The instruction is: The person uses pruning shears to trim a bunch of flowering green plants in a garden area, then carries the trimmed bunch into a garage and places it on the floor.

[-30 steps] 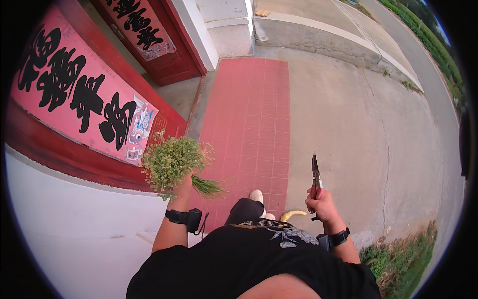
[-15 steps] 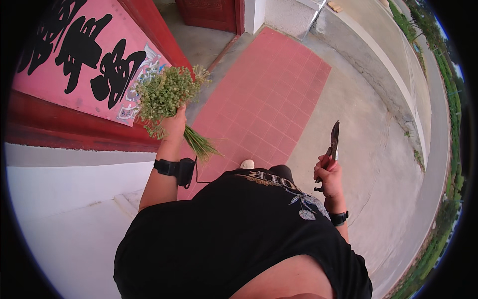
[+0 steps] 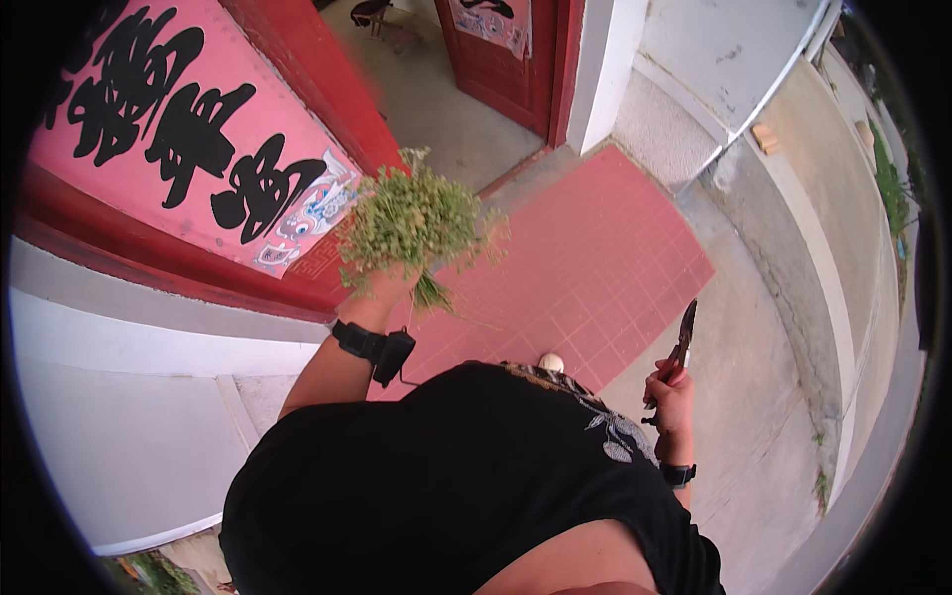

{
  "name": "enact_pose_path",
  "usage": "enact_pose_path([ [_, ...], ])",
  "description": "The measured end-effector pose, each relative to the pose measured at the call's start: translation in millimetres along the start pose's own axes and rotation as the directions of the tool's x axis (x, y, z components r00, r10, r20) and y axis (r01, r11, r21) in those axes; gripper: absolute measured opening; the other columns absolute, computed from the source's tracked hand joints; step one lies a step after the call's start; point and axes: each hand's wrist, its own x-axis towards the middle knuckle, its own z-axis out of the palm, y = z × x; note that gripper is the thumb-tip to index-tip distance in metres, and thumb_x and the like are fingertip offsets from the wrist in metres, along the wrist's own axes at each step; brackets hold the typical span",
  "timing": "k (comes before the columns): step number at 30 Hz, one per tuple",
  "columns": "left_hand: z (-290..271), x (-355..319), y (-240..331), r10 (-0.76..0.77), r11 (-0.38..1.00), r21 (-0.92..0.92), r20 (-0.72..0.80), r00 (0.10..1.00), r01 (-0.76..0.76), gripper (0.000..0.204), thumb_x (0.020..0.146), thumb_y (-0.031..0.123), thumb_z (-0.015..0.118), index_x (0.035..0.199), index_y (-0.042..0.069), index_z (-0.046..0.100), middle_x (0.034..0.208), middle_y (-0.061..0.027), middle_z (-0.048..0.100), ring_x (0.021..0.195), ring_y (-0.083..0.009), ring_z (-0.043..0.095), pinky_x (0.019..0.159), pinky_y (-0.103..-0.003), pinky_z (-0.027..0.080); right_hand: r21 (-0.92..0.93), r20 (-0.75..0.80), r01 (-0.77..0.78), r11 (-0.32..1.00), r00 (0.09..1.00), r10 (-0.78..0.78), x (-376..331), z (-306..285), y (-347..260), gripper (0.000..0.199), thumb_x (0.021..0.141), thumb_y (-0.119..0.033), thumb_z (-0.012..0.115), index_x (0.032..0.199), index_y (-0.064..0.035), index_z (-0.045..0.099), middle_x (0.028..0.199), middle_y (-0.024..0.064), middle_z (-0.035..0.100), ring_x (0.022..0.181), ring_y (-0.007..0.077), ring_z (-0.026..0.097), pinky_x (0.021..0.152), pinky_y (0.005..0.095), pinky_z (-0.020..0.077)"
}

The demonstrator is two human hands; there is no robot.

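Observation:
A thick bunch of cut green stems with small seed heads (image 3: 415, 220) is gripped in my left hand (image 3: 389, 286), out in front to the left. Its leafy tops hide most of the fingers, and the stem ends poke out to the right of the hand. On the right, my right hand (image 3: 674, 399) is wrapped round the red handles of a pair of pruning shears (image 3: 683, 342). Their dark blades point up and away from me. The shears and the bunch are well apart.
Red tiles (image 3: 585, 268) lie before a doorway with a red door (image 3: 506, 74). A red-framed panel with pink paper (image 3: 109, 149) stands at the left, close to the bunch. Beyond the concrete (image 3: 754, 416), a raised curb (image 3: 793, 248) runs along the right.
My view has swung toward the doorway, so more of the inside shows. The bunch has tilted, its stem ends looking shorter. Both hands keep their hold.

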Motion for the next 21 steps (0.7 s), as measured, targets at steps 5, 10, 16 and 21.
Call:
enact_pose_path([
  [5,12.9,76.4,21.1,-0.320,0.217,-0.813,0.463,0.827,0.540,0.048,0.095,0.029,0.042,0.138,0.008,0.032,0.139,-0.0092,0.038,0.128,-0.0242,0.035,0.107,-0.040,0.027,-0.147,0.125,0.059,0.987,0.991,-0.040,129.5,-0.6,-80.9,0.028,0.072,0.007,0.058,0.098,0.0038,0.049,0.063,0.0018,0.051,0.050,0.0106,0.049,0.044,0.0234,0.0391],
  [10,43.5,124.1,17.3,-0.376,0.877,-0.100,0.466,0.801,0.470,0.047,0.095,0.027,0.042,0.137,0.008,0.033,0.138,-0.0066,0.038,0.128,-0.0222,0.033,0.110,-0.039,0.020,-0.124,0.299,0.177,0.976,0.945,-0.133,246.8,31.7,-135.7,0.027,0.072,0.006,0.058,0.097,0.0023,0.050,0.066,0.0015,0.051,0.052,0.0105,0.051,0.047,0.0239,0.0405],
  [16,120.9,201.1,-2.7,-0.401,-0.229,-0.835,0.549,0.733,0.499,0.047,0.095,0.024,0.046,0.138,0.008,0.033,0.137,-0.0086,0.041,0.126,-0.0236,0.038,0.108,-0.039,0.028,-0.181,0.429,0.085,0.980,0.903,0.001,344.5,75.7,-192.7,0.027,0.071,0.007,0.062,0.096,0.0038,0.052,0.063,-0.0002,0.051,0.052,0.0089,0.050,0.048,0.0228,0.0405],
  [21,166.7,280.4,-12.3,-0.307,-0.091,-0.834,0.543,0.781,0.544,0.047,0.095,0.023,0.045,0.138,0.008,0.033,0.137,-0.0090,0.040,0.126,-0.0238,0.038,0.108,-0.039,0.029,-0.209,0.500,0.083,0.974,0.865,0.033,426.3,79.6,-249.1,0.027,0.071,0.008,0.061,0.097,0.0024,0.053,0.066,0.0002,0.053,0.055,0.0092,0.051,0.049,0.0228,0.0406],
])
